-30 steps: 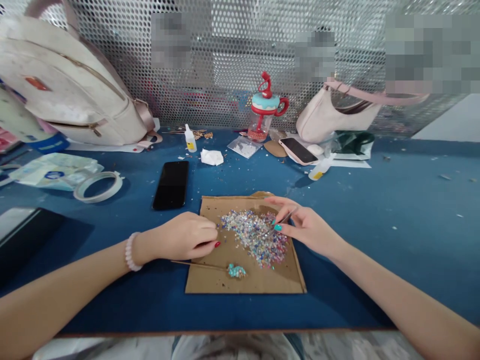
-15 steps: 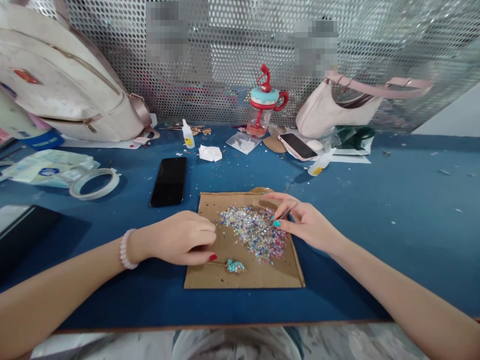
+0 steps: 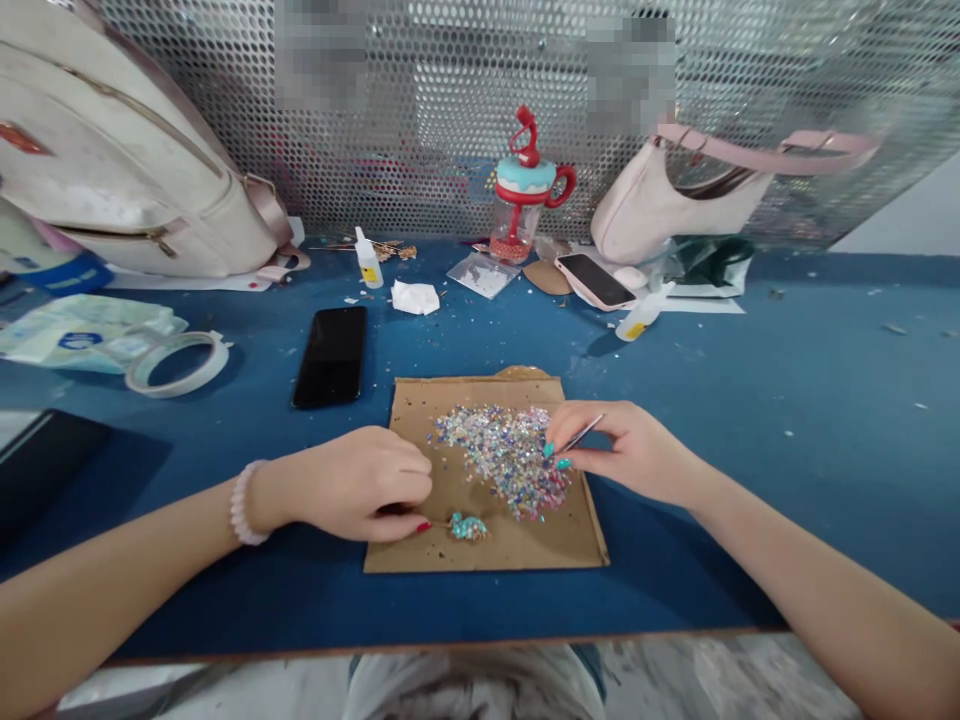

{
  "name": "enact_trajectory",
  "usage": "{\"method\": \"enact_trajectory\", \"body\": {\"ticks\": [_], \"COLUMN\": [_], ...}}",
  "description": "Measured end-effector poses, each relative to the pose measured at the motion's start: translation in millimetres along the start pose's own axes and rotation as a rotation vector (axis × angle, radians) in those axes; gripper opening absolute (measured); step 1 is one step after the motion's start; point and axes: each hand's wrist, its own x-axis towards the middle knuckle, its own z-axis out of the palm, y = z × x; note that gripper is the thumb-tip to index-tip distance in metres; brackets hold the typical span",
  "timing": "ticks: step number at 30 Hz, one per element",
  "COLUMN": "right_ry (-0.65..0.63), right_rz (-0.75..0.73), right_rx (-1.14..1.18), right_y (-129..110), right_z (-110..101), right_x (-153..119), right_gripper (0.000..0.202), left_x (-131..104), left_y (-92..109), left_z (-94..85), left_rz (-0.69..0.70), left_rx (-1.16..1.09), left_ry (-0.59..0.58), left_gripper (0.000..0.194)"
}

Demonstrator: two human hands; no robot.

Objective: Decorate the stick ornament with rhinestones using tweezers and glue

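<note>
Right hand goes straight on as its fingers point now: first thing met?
The right hand would likely meet the pile of tiny sparkly pieces first; its height is unclear, so it might skim over.

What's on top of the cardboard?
A heap of glittery bits, and a small turquoise piece. The left hand and right hand hide parts of the cardboard; anything under them can't be seen.

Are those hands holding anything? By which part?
The right hand holds a slim metal tool by its lower part. The left hand partly hides the stick of the turquoise piece; I cannot tell if it's held.
</note>
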Motion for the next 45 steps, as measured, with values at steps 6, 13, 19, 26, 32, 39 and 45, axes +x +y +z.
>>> {"method": "enact_trajectory", "body": {"ticks": [6,13,19,26,32,39,45], "right_ry": [-0.022,-0.018,-0.023,0.035,0.094,0.129,0.149], "right_rz": [-0.092,-0.095,-0.126,-0.133,-0.114,-0.142,-0.134], "right_rx": [-0.165,-0.257,-0.288,-0.341,-0.376,-0.466,-0.438], "right_y": [-3,-8,-11,-9,-9,-5,-6], "right_z": [1,-1,0,1,1,0,1], "right_x": [-1,0,-1,-1,0,0,0], "right_gripper": [0.01,0.01,0.011,0.008,0.01,0.009,0.008], "left_x": [1,0,0,1,1,1,0], "left_y": [-1,-1,-1,-1,-1,-1,-2], "left_z": [0.5,1.3,0.6,0.1,0.5,0.4,0.8], "left_rz": [-0.018,-0.016,-0.012,-0.016,-0.008,-0.027,-0.03], "left_rx": [-0.02,-0.029,-0.034,-0.027,-0.04,-0.019,-0.016], "left_ry": [-0.011,-0.001,0.01,-0.006,0.018,-0.024,-0.053], "left_gripper": [0.03,0.028,0.028,0.028,0.028,0.029,0.03]}}
